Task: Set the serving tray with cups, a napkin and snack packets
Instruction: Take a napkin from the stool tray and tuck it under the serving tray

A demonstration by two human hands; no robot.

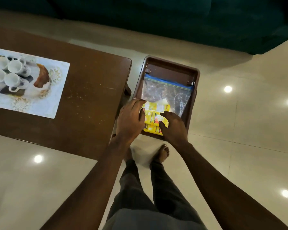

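Note:
A brown serving tray point(171, 63) sits just off the right end of the wooden table point(93, 90); what holds it up is hidden. In it lie a clear zip bag point(165, 90) with dark contents and, at the near end, yellow snack packets point(152, 117). My left hand point(130, 120) is at the tray's left rim with its fingers on the packets' left edge. My right hand point(172, 128) covers their right side with its fingers curled on them. Several white cups point(8, 72) stand on a patterned mat point(56, 83) at the table's left.
A brown object point(42, 77) lies on the mat beside the cups, too blurred to identify. A dark green sofa point(173, 17) runs along the far side. Glossy tiled floor point(239, 130) surrounds the table, and my bare feet point(161, 153) stand just below the tray.

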